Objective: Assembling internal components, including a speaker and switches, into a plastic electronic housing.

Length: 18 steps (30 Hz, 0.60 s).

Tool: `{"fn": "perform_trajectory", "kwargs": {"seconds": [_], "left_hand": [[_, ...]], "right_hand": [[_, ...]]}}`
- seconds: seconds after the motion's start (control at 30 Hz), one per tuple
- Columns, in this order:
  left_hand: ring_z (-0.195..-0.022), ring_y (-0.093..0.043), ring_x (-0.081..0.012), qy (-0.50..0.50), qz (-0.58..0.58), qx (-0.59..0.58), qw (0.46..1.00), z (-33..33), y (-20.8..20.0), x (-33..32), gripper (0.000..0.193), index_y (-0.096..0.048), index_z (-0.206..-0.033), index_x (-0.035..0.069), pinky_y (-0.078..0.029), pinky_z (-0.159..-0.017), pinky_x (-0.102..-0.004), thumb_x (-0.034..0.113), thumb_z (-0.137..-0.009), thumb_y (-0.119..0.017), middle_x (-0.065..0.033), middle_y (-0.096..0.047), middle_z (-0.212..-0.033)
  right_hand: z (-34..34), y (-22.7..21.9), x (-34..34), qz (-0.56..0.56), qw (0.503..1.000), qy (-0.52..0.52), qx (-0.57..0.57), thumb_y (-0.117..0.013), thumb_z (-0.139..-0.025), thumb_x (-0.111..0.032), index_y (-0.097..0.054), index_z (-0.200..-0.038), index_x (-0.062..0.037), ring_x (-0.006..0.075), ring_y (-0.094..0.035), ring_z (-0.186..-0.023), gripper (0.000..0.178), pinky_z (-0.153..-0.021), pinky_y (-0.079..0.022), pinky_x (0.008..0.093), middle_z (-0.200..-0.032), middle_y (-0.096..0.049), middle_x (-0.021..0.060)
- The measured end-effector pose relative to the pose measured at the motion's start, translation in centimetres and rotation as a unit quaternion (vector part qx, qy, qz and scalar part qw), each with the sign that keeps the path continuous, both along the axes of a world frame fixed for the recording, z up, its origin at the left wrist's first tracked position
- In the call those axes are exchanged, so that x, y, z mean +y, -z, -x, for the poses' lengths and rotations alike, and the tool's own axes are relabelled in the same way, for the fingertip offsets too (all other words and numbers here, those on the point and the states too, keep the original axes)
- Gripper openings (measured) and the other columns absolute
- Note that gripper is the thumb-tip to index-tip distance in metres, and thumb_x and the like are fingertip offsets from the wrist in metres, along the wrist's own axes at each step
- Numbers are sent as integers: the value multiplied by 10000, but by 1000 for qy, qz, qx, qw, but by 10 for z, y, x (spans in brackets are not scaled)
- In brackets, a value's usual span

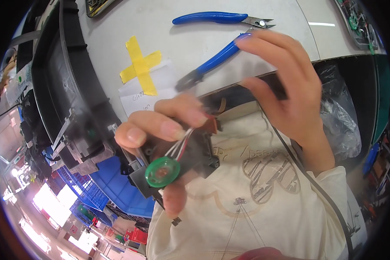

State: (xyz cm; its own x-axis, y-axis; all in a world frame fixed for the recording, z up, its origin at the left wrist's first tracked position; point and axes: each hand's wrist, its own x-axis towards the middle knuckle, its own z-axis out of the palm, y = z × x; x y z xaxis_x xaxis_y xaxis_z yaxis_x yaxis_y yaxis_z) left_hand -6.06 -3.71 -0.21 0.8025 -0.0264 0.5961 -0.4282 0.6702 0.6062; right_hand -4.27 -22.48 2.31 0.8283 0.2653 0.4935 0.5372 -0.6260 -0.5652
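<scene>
In my left hand [160,123] is a dark plastic housing [199,151], fingers over its upper side and thumb below. A round green part [162,172] sits against the housing, with white, red and dark wires running up under my fingers. My right hand [286,78] is raised at the right, thumb and fingers apart, slightly blurred. Its fingertip is at the upper end of a blue handle [219,58] whose lower grey end is blurred. Just beyond lie blue-handled side cutters [212,17] with metal jaws. Whether the lower blue handle belongs to them I cannot tell.
Yellow tape [139,65] in a cross holds a handwritten paper [128,97] to the white table [104,43]. Black plastic frames [69,82] stand at left, above a blue crate [121,186]. A tray of parts [355,21] is far right, over a clear plastic bag [340,112].
</scene>
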Motion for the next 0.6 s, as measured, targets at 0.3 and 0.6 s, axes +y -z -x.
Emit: {"fn": "perform_trajectory", "kwargs": {"seconds": [0.3,0.6], "left_hand": [[-855,-500,-223,-69,13,57,996,15,-15,9,793,-387,-1134,111,-382,-849,-402,549,-586,-757,-16,-491,-986],[-829,-498,-205,-67,40,87,993,15,-20,11,719,-398,-1108,122,-381,-805,-382,491,-620,-776,-9,-483,-954]], "right_hand": [[-40,4,27,157,986,-22,-43,-686,-653,-118,-563,-991,-4,211,-538,-958,376,-921,-370,333,-958,-571,62],[-50,9,23,131,984,-98,-71,-602,-657,-38,-586,-841,-24,202,-549,-939,185,-927,-388,332,-906,-579,56]]}}
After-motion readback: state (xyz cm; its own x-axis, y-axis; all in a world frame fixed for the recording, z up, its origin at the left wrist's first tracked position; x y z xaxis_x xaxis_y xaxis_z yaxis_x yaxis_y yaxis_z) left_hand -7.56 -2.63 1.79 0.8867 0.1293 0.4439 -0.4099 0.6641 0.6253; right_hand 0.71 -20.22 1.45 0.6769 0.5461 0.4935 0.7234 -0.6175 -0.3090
